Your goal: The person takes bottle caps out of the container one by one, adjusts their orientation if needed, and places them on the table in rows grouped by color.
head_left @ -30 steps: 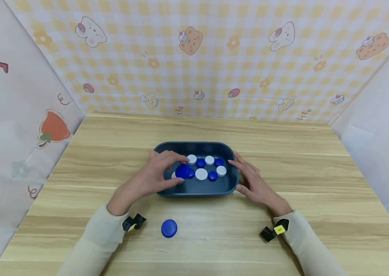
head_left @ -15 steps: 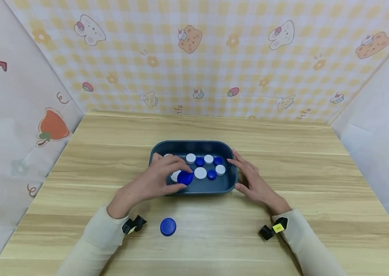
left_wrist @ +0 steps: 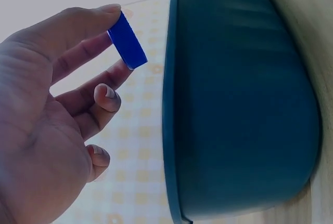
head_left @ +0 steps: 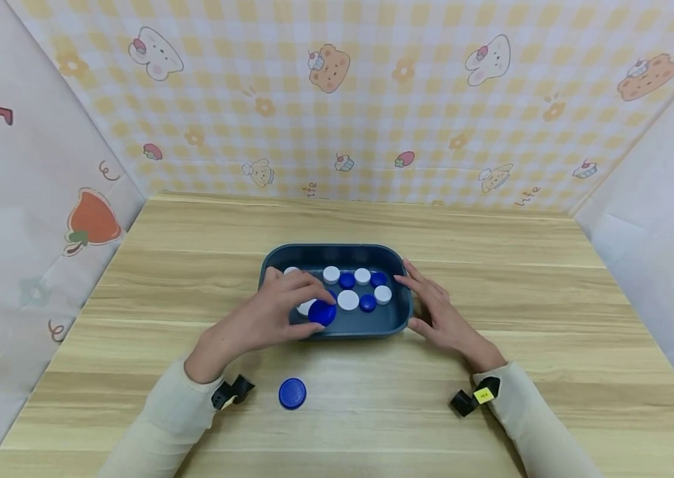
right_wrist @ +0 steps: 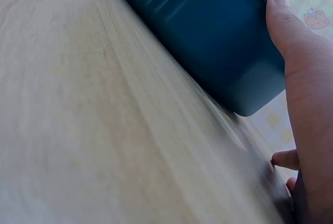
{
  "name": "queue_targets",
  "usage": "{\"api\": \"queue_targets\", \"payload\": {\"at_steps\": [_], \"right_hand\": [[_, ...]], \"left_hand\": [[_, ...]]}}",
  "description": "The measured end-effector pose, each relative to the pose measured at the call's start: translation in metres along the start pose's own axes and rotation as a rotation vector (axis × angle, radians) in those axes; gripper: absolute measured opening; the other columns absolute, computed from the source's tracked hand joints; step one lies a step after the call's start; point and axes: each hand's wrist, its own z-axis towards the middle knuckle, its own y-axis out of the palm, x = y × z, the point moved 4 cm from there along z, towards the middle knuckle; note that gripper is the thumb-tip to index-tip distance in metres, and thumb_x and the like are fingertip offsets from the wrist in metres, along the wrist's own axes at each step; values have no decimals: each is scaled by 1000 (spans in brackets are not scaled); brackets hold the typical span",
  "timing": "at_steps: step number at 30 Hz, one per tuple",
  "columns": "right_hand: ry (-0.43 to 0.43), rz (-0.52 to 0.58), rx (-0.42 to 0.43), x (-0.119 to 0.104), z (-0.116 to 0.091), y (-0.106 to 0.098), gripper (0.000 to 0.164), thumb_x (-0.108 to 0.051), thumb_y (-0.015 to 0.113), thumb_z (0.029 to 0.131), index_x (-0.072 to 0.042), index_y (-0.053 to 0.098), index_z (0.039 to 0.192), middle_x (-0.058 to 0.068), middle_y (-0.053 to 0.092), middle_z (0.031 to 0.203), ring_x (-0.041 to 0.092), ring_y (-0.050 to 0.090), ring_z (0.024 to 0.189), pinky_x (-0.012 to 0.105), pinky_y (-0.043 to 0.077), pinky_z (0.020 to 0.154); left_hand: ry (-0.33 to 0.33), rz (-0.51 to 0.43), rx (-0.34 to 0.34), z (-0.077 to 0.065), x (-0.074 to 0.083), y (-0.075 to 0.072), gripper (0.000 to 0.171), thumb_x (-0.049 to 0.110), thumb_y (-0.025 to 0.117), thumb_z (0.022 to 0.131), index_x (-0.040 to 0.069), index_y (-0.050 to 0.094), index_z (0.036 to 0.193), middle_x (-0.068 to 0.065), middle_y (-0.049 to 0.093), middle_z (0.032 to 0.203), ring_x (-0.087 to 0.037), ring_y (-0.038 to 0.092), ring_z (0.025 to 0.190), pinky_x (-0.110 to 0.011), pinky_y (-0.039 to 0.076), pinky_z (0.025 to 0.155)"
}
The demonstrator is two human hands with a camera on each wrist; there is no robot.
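Showing disc (left_wrist: 128, 41) edgewise: left wrist only

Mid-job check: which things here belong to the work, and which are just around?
In the work:
held blue cap, pinched by the left hand
dark tray, right hand at its end
white caps and blue caps inside it
loose blue cap outside it, probably

Just around:
tabletop
patterned backdrop

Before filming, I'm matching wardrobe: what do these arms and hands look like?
The left sleeve and right sleeve are long and cream. Both carry a boxy black device with a yellow label. The left hand and right hand wear no gloves.
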Motion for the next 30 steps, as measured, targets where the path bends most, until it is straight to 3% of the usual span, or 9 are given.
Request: {"api": "queue_targets", "payload": {"at_steps": [11, 21, 26, 30], "right_hand": [[1, 4, 3, -1, -1, 2, 79, -67, 35, 92, -10, 34, 147, 16, 15, 157, 34, 17, 142, 64, 16, 98], [1, 13, -8, -3, 1, 0, 79, -67, 36, 92, -10, 34, 147, 15, 15, 157, 34, 17, 142, 66, 15, 99], [-3, 9, -9, -2, 1, 0, 79, -67, 35, 92, -10, 34, 147, 16, 15, 157, 34, 17, 142, 65, 16, 99], [-4, 12, -7, -2, 1, -1, 79, -66, 36, 93, -10, 34, 147, 16, 15, 157, 34, 17, 142, 65, 15, 100]], "left_hand": [[78, -30, -35, -1, 13, 4, 36, 26, 82, 76, 21, 66, 108, 9, 61, 108, -12, 47, 95, -38, 23, 71], [62, -44, -110, -7, 25, 11, 32, 33, 78, 80, 23, 68, 108, 9, 59, 104, -10, 41, 90, -36, 23, 72], [102, 16, -141, -11, 32, 16, 31, 34, 77, 81, 24, 67, 109, 6, 58, 105, -14, 45, 94, -37, 25, 72], [113, 101, -215, -15, 41, 23, 31, 36, 75, 82, 23, 67, 109, 5, 58, 104, -14, 45, 93, -37, 26, 72]]}}
